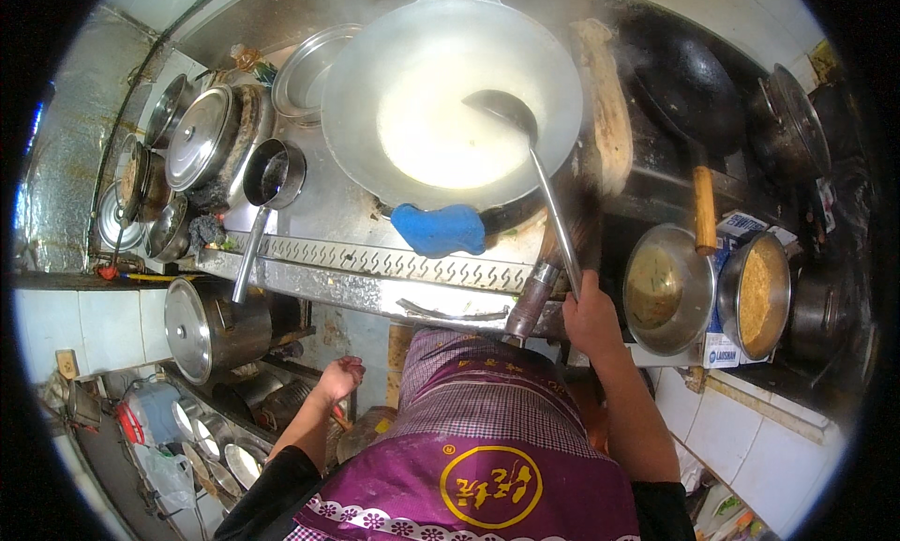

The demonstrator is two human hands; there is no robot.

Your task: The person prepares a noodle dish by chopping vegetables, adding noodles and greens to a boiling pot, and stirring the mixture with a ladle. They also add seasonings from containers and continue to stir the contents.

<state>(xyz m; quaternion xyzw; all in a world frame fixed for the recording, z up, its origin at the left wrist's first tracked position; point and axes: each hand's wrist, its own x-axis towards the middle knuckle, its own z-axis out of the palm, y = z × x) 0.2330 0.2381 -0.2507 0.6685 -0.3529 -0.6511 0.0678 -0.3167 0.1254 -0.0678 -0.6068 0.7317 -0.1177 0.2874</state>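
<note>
My right hand (593,314) grips the handle of a long metal ladle (506,112). The ladle's bowl rests in pale, steaming liquid (450,133) inside a large wok (351,119). My left hand (342,378) hangs below the stove's front edge with its fingers curled; whether anything is inside them cannot be seen. A folded blue cloth (439,230) lies over the wok's near rim. Just left of my right hand, a brush with a dark wrapped handle (531,302) leans at the stove edge, its bristles pointing away from me.
To the left are a long-handled saucepan (274,175), a lidded pot (204,140) and a tall stockpot (232,323). On the right sit a black wok (689,91) with a wooden handle, a bowl of broth (668,288) and a bowl of tan crumbly food (754,295). Steam blurs the back.
</note>
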